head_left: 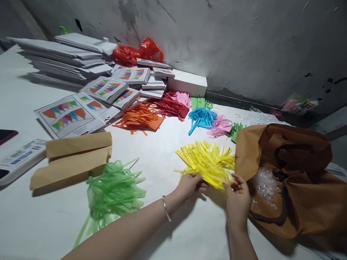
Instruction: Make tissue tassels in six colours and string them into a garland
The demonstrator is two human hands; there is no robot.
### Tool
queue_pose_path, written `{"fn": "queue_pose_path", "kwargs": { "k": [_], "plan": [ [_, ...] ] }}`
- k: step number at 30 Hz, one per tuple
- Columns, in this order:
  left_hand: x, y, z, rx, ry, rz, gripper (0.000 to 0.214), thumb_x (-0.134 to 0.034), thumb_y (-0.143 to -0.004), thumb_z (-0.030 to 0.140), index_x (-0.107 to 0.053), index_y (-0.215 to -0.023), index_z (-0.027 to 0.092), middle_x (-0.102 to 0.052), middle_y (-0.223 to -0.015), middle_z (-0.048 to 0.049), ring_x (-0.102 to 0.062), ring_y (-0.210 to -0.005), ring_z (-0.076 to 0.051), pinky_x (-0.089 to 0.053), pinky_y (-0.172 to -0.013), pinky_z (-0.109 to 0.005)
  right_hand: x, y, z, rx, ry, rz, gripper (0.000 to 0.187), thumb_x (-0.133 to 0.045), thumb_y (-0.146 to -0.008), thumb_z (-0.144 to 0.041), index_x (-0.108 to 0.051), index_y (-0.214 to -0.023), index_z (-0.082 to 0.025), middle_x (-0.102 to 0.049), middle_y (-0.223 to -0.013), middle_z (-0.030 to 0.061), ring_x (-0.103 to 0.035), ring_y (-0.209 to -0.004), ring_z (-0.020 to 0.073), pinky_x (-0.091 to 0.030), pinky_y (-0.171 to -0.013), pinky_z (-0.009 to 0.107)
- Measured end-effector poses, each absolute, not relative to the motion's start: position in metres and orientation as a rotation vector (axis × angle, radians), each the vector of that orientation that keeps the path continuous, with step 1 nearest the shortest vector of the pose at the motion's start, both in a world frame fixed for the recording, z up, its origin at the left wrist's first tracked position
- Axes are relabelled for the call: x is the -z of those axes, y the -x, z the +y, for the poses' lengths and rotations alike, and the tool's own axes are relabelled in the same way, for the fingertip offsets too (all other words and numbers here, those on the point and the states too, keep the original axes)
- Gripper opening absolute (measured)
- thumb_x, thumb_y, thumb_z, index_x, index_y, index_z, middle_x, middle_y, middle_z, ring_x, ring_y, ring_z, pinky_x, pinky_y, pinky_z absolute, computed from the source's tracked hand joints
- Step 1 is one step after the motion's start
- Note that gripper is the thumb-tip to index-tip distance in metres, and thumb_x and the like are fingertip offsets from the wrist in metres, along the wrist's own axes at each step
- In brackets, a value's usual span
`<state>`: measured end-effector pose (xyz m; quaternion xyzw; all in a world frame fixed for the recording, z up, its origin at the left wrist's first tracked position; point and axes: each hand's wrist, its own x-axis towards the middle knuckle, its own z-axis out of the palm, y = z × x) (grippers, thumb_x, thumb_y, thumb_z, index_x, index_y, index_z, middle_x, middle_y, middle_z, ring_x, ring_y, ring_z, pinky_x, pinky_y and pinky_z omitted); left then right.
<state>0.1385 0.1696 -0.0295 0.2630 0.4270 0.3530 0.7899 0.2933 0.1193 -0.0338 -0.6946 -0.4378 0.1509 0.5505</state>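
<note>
Both hands pinch the near edge of a bundle of yellow paper fringe (204,159), whose cut strips fan out away from me. My left hand (191,186), with a silver bangle at the wrist, is closed on the left part of that edge. On the right part, my right hand (237,191) is closed with thumb and fingers together. A loose heap of green tissue fringe (116,191) lies to the left of my left forearm. Beside my right hand stands a brown fabric bag (311,202), its mouth open, with clear plastic bits (265,184) inside.
Orange fringe (139,117), dark red fringe (172,104), blue fringe (202,117) and pink fringe (221,124) lie farther back. Printed boxes (104,90), a white stack (67,54) and a red plastic bag (138,52) stand near the wall. Folded brown paper (73,155) lies left.
</note>
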Motion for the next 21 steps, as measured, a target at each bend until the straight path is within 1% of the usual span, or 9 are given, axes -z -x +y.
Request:
{"fn": "queue_pose_path", "kwargs": {
  "k": [2,4,6,8,11,14,16,17,21],
  "plan": [
    [0.025,-0.138,0.169,-0.777,-0.577,0.909,0.012,-0.070,-0.075,0.022,-0.070,-0.081,0.011,-0.072,-0.075,-0.0084,-0.066,-0.063,-0.012,-0.056,-0.060,-0.020,0.032,-0.297,0.108,-0.251,1.638,-1.004,0.041,-0.065,-0.083,-0.030,-0.057,-0.121,-0.017,-0.063,-0.104,0.0090,-0.065,-0.094,0.0208,-0.055,-0.081,0.034],
    [0.022,-0.138,0.169,-0.786,-0.601,0.893,0.013,-0.070,-0.074,0.025,-0.068,-0.077,0.013,-0.071,-0.073,-0.0069,-0.065,-0.063,-0.013,-0.055,-0.059,-0.021,0.026,-0.298,0.097,-0.013,1.588,-1.115,0.040,-0.064,-0.083,-0.018,-0.058,-0.122,-0.018,-0.061,-0.117,0.0122,-0.060,-0.109,0.0236,-0.051,-0.091,0.039],
    [0.022,-0.138,0.168,-0.799,-0.632,0.892,0.013,-0.070,-0.072,0.025,-0.062,-0.071,0.015,-0.067,-0.068,-0.0036,-0.062,-0.060,-0.011,-0.052,-0.057,-0.021,0.017,-0.295,0.089,0.214,1.409,-1.473,0.044,-0.057,-0.084,-0.005,-0.057,-0.126,-0.019,-0.061,-0.121,0.0127,-0.057,-0.117,0.0244,-0.047,-0.099,0.042],
    [0.025,-0.139,0.168,-0.823,-0.666,0.915,0.014,-0.068,-0.071,0.023,-0.056,-0.067,0.017,-0.062,-0.063,0.0002,-0.058,-0.056,-0.010,-0.049,-0.054,-0.019,0.009,-0.291,0.087,0.287,1.206,-1.928,0.052,-0.048,-0.086,0.002,-0.051,-0.134,-0.016,-0.064,-0.121,0.0126,-0.057,-0.121,0.0242,-0.042,-0.106,0.046],
    [0.031,-0.141,0.169,-0.839,-0.729,0.974,0.013,-0.063,-0.072,0.023,-0.051,-0.069,0.019,-0.060,-0.063,0.0020,-0.058,-0.056,-0.010,-0.048,-0.055,-0.021,0.005,-0.287,0.094,0.274,1.261,-2.236,0.046,-0.045,-0.092,0.001,-0.050,-0.136,-0.013,-0.069,-0.112,0.0105,-0.060,-0.114,0.0239,-0.032,-0.112,0.050],
    [0.032,-0.137,0.171,-0.804,-0.843,1.017,0.010,-0.061,-0.074,0.025,-0.054,-0.069,0.018,-0.063,-0.064,-0.0011,-0.059,-0.057,-0.014,-0.049,-0.056,-0.026,0.008,-0.292,0.101,0.354,1.478,-2.221,0.025,-0.046,-0.095,-0.004,-0.063,-0.108,-0.017,-0.068,-0.086,0.0047,-0.062,-0.090,0.0233,-0.033,-0.104,0.050],
    [0.028,-0.131,0.171,-0.786,-0.957,1.061,0.014,-0.062,-0.074,0.026,-0.055,-0.065,0.018,-0.062,-0.061,-0.0025,-0.057,-0.054,-0.016,-0.047,-0.054,-0.028,0.010,-0.297,0.103,0.356,1.532,-2.214,0.024,-0.045,-0.096,-0.005,-0.062,-0.087,-0.019,-0.064,-0.077,0.0029,-0.059,-0.080,0.0225,-0.034,-0.098,0.050],
    [0.024,-0.127,0.171,-0.800,-1.015,1.095,0.015,-0.064,-0.074,0.027,-0.056,-0.065,0.018,-0.061,-0.062,-0.0028,-0.057,-0.056,-0.017,-0.046,-0.055,-0.029,0.010,-0.300,0.103,0.353,1.541,-2.208,0.026,-0.044,-0.096,-0.005,-0.061,-0.082,-0.019,-0.063,-0.075,0.0027,-0.058,-0.078,0.0221,-0.034,-0.097,0.049],
    [-0.001,-0.114,0.167,-1.007,-1.438,1.147,0.005,-0.065,-0.080,0.024,-0.065,-0.082,0.019,-0.066,-0.089,-0.0073,-0.059,-0.088,-0.023,-0.047,-0.082,-0.037,0.005,-0.307,0.103,0.403,1.440,-2.177,0.023,-0.043,-0.101,-0.010,-0.064,-0.095,-0.017,-0.065,-0.078,0.0035,-0.060,-0.084,0.0218,-0.033,-0.102,0.050]
  ]
}}
